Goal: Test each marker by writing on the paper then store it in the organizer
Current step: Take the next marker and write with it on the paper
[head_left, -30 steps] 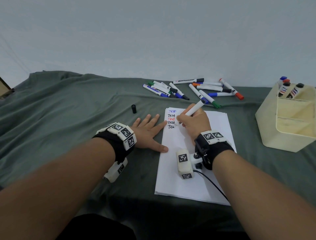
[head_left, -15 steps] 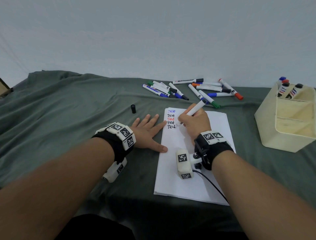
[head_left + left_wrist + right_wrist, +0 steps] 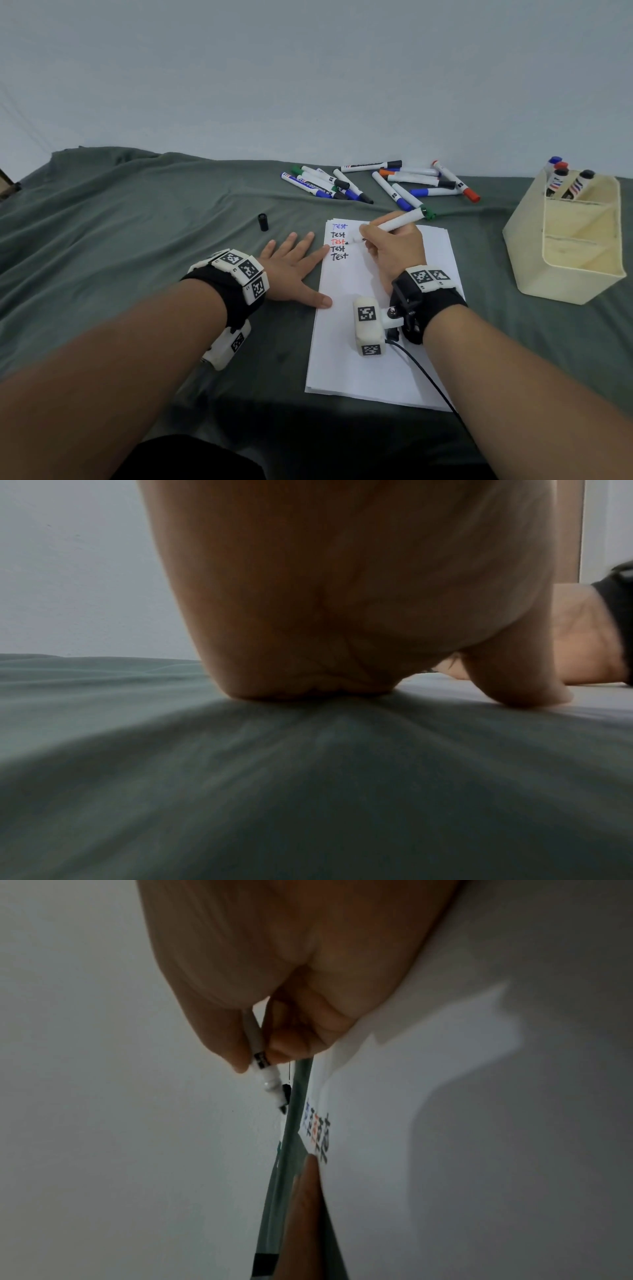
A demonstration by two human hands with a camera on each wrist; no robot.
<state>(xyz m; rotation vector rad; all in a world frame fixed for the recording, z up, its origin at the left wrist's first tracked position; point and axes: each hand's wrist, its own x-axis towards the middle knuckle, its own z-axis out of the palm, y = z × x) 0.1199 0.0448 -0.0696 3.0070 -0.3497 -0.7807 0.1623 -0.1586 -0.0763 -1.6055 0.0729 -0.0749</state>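
Right hand [image 3: 394,251] gripped an uncapped white-barrelled marker [image 3: 399,223] in a writing hold, thumb and fingers pinched near the nib. In the right wrist view the black nib sat clear of the sheet, just beyond the column of words. Left hand [image 3: 293,265] lay flat, fingers spread and straight, grasping nothing; index fingertip and thumb tip rested on the near edge of the paper [image 3: 383,342], palm on the green cloth [image 3: 120,240].

Five lines reading "Test" [image 3: 339,241] stood on the paper between the two hands: one blue, one red, three black. The lowest looked complete, so I judged the writing check for this marker to be done.

A loose black cap [image 3: 263,221] lay on the cloth just beyond the left fingertips. The organizer [image 3: 561,253] stood well to the right of the right hand with four markers upright in its far compartment. The untested marker pile [image 3: 380,183] lay beyond both hands.

Risks from here:
- Bare nib close above the sheet; a dip of the wrist would streak the written lines.
- If the marker were stored uncapped, it would dry out. The cap is on the left side, so it needs a reach or hand-over.
- Cap is small and round and lay on its side on rumpled cloth; a careless touch could roll it away.
- Lifting the left hand would leave the sheets free to slide.
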